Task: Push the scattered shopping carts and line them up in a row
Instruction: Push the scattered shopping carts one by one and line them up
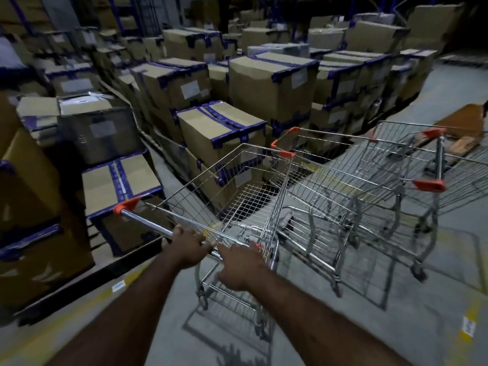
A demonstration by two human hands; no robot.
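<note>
While gripping handle bar [148, 220] of nearest cart [237, 196] at centre frame: left hand [188, 247] curled round bar, right hand [241, 265] closed on bar at its right end. Basket bare, nothing inside. At 2 o'clock, second cart [330, 180] and third cart [412, 159], side by side, baskets also bare. From 9 to 12 o'clock, stacked cardboard boxes [266, 85] sealed with blue tape. Grey floor [396, 326] below.

Stacked cardboard boxes [266, 83] (sealed with blue tape) crowd the grey floor [396, 326] beside blue racking [116, 17].
</note>
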